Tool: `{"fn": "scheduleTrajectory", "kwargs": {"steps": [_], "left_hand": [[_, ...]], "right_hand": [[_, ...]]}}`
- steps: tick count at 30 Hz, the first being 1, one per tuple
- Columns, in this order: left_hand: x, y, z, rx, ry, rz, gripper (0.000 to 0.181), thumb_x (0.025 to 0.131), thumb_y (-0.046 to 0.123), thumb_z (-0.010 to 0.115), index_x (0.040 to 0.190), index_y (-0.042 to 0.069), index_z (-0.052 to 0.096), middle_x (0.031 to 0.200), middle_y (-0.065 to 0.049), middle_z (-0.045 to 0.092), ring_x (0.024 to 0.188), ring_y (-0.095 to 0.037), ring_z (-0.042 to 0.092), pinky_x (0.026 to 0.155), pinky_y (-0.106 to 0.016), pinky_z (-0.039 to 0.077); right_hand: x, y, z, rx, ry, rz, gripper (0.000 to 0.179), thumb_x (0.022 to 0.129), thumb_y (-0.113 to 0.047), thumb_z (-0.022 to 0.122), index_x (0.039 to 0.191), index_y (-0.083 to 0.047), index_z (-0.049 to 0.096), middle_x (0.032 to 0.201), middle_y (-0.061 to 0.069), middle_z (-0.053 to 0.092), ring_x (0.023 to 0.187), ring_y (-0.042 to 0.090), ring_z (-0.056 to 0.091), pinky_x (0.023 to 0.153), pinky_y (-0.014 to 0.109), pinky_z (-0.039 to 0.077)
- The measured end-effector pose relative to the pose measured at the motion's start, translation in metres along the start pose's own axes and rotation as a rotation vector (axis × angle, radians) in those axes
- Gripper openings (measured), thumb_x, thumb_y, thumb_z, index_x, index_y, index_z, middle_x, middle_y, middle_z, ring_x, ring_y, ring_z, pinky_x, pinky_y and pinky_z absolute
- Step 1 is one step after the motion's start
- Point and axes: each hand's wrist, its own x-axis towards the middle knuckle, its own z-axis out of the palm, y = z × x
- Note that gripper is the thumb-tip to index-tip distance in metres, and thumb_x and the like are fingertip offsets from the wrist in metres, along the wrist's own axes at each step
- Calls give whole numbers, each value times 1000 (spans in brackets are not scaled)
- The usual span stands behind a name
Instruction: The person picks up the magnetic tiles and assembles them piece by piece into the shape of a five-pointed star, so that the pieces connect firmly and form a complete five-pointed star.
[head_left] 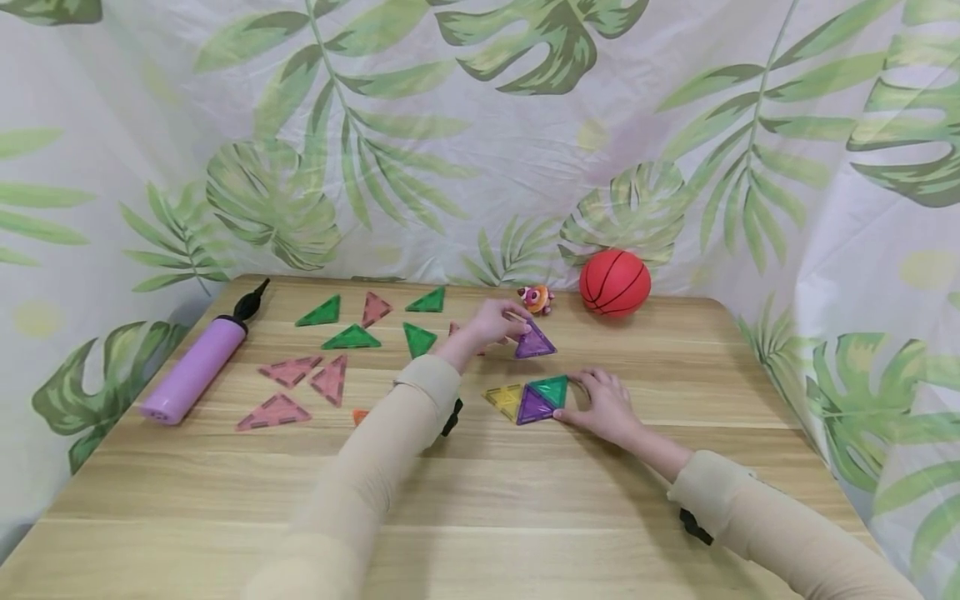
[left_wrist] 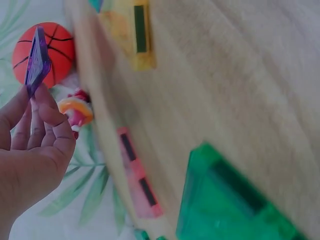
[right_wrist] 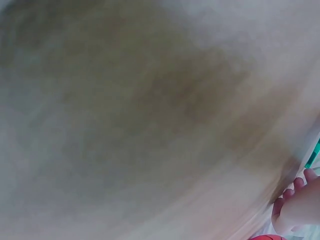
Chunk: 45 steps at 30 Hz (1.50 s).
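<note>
My left hand (head_left: 498,321) pinches a purple triangular magnetic tile (head_left: 535,342) between thumb and fingers, behind the joined tiles. The left wrist view catches this tile edge-on, raised at the fingertips. A yellow tile (head_left: 506,400), a second purple tile (head_left: 535,405) and a teal triangular magnetic tile (head_left: 551,390) lie edge to edge in a row on the table. At the row's right end, my right hand (head_left: 606,407) holds the teal tile, with the index finger at its top corner and the thumb at its lower corner. Only part of that hand shows in the right wrist view.
Several green tiles (head_left: 352,337) and pink tiles (head_left: 285,371) lie loose on the left of the wooden table (head_left: 480,533). An orange piece (head_left: 360,416) is partly hidden by my left arm. A purple hand pump (head_left: 195,371), small toy figure (head_left: 536,298) and red ball (head_left: 615,283) surround them.
</note>
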Motion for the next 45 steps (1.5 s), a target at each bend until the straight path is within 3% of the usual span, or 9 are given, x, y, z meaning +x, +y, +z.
{"fn": "scheduleTrajectory", "kwargs": {"steps": [6, 12, 21, 27, 33, 39, 45], "left_hand": [[6, -1, 15, 56, 44, 25, 25, 86, 8, 68, 110, 1, 66, 104, -17, 69, 87, -25, 68, 80, -39, 53], [10, -4, 28, 128, 40, 25, 23, 84, 7, 69, 107, 2, 68, 100, -14, 68, 84, -20, 64, 65, -22, 48], [5, -11, 37, 127, 1, -32, 20, 84, 3, 69, 104, 0, 66, 85, -13, 68, 69, -18, 62, 54, -21, 44], [4, -13, 40, 247, -7, -1, 21, 83, 6, 70, 103, 0, 67, 83, -10, 69, 68, -12, 61, 56, -17, 43], [0, -10, 28, 312, -60, 41, 27, 87, 10, 68, 112, 0, 65, 104, -13, 68, 81, -16, 61, 67, -21, 47], [-12, -1, 0, 327, -116, 130, 29, 87, 13, 68, 113, 0, 65, 105, -12, 68, 99, -21, 61, 84, -27, 47], [-33, 8, -26, 320, -160, 160, 24, 88, 19, 68, 110, 8, 66, 105, -6, 68, 98, -17, 61, 80, -30, 50]], "right_hand": [[2, 0, -2, -13, -18, 8, 73, 73, -46, 77, 131, -8, 53, 134, 20, 46, 121, 40, 38, 92, 55, 32], [3, -1, -2, -16, -16, 7, 73, 73, -46, 77, 131, -8, 53, 133, 20, 47, 120, 40, 39, 92, 56, 32], [3, -1, -2, -13, -20, 19, 77, 72, -46, 78, 132, -7, 51, 132, 18, 48, 119, 38, 40, 91, 54, 33], [2, -1, -3, -20, -28, 6, 78, 72, -47, 78, 137, -14, 49, 132, 18, 47, 118, 39, 40, 90, 55, 34], [2, -1, -3, -39, -41, -7, 74, 74, -49, 76, 136, -16, 51, 133, 19, 45, 118, 39, 39, 90, 55, 33], [2, -3, -3, -34, -52, -11, 74, 75, -49, 75, 137, -16, 51, 134, 19, 45, 118, 38, 39, 90, 55, 33], [1, -4, -5, -30, -49, -16, 74, 75, -47, 76, 137, -14, 51, 134, 20, 45, 118, 39, 39, 90, 56, 33]]}}
